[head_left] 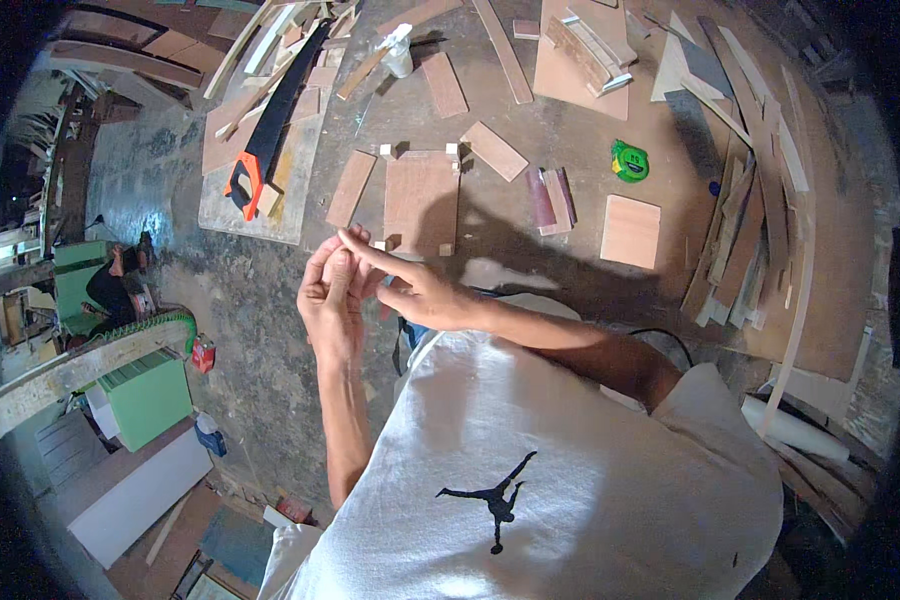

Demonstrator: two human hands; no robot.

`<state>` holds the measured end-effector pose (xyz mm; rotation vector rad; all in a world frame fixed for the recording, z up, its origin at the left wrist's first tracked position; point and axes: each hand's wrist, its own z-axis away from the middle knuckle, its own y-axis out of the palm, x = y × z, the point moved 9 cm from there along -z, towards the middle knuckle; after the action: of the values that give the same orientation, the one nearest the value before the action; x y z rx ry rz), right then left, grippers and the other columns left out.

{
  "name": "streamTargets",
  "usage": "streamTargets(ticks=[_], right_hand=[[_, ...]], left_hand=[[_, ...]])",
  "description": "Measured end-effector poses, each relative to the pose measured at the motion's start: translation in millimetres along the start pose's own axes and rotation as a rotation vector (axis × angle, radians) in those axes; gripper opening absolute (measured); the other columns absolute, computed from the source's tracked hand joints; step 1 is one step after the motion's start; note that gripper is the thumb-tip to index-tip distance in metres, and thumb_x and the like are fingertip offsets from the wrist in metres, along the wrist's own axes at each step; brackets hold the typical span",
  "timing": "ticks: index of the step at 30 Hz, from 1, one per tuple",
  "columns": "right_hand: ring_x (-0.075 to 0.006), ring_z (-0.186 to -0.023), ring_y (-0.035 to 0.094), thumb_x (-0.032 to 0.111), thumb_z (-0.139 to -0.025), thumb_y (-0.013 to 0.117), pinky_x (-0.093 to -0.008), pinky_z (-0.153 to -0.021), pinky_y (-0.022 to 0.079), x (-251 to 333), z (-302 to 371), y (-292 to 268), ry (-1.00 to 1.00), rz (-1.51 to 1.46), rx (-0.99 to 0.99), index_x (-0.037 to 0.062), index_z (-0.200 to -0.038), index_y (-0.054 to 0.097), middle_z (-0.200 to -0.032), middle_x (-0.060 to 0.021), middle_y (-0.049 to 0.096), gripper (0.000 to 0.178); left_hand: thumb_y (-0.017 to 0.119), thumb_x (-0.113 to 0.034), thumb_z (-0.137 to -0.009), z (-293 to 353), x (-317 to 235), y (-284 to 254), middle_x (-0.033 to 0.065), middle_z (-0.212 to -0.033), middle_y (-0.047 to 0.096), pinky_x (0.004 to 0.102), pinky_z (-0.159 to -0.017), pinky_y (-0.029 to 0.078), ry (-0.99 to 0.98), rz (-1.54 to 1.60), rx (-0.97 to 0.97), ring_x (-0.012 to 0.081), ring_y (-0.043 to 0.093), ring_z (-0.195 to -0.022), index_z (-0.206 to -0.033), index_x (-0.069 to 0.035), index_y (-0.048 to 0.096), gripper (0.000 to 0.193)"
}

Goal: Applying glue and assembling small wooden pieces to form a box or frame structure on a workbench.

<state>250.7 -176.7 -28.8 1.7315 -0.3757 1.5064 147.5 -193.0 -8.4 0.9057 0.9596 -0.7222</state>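
My left hand (332,295) is closed, its fingertips pinched together just in front of the workbench edge. My right hand (425,293) reaches across from the right, its index finger laid against the left fingertips and its other fingers curled. Anything between the fingertips is too small or hidden to make out. Just beyond my hands lies a square wooden panel (418,195) with small pale wood blocks (452,149) at its corners. Beside it are two short wooden boards, one at its left (351,188) and one at its upper right (495,151).
A handsaw (276,120) with an orange handle lies at the left over wood offcuts. A white bottle (398,52) stands at the back. To the right are a green tape measure (629,161), a square wooden piece (630,231) and a heap of long strips (750,190).
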Motion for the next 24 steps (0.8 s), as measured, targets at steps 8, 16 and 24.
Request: streamTargets(ticks=[8,16,24], right_hand=[[-0.0266,-0.132,0.052,-0.005,-0.090,0.049,-0.0372,-0.108,0.043,-5,-9,7,-0.284,0.317,-0.005,0.0161,-0.155,0.036,-0.153,-0.0162,0.045,0.069],[-0.0334,-0.134,0.050,-0.003,-0.090,0.051,-0.0391,-0.110,0.040,-32,-4,0,0.070,0.343,0.123,0.0203,-0.154,0.039,-0.147,-0.0179,0.050,0.069],[-0.0385,-0.105,0.063,0.001,-0.090,0.054,-0.0444,-0.092,0.050,-6,7,-18,-0.110,0.728,-0.049,0.0156,-0.148,0.048,-0.122,-0.0226,0.059,0.060]], left_hand=[[0.053,-0.030,-0.105,-16,21,-25,0.0058,-0.100,0.066,0.0286,-0.083,0.055,-0.003,0.120,-0.041,0.0155,0.066,-0.094,-0.121,-0.001,0.059,0.034],[0.053,-0.028,-0.105,-13,40,-16,0.0084,-0.111,0.068,0.0306,-0.091,0.054,-0.093,0.304,-0.090,0.0180,0.067,-0.099,-0.127,0.001,0.058,0.036],[0.054,-0.023,-0.105,0,58,-20,0.0110,-0.112,0.068,0.0342,-0.095,0.055,-0.121,0.170,-0.191,0.0189,0.067,-0.101,-0.132,0.003,0.054,0.038]])
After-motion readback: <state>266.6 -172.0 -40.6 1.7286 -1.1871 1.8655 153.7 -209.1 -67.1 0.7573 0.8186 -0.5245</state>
